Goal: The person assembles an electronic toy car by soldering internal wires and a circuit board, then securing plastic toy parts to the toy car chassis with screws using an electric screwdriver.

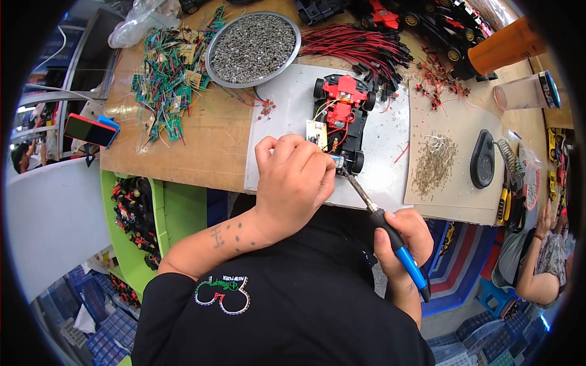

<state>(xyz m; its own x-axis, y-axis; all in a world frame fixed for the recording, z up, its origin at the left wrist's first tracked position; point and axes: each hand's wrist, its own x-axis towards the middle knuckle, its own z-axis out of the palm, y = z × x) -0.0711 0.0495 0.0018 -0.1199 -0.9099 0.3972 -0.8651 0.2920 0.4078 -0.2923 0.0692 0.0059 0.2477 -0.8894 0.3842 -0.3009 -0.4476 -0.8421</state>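
Observation:
A toy car chassis [351, 135], black with red parts and black wheels, lies on a white sheet [384, 152]. A small tan circuit board [316, 133] sits at its left side, with red and yellow wires running across the chassis. Over the near-left corner, my left hand [293, 183] is closed, fingertips pinched by a small silvery part [336, 161]; its own fingers hide what they grip. My right hand [412, 238] grips a soldering iron [378, 216] with a black and blue handle. The iron's tip reaches the near end of the chassis, close to my left fingertips.
Green circuit boards [168, 91] are heaped left of a metal bowl [211, 64] of small metal parts. Red and black wires [360, 49] lie behind the chassis. To the right are an orange tool [506, 46], a black oval object [483, 160], cutters [504, 201] and a plastic cup [519, 94].

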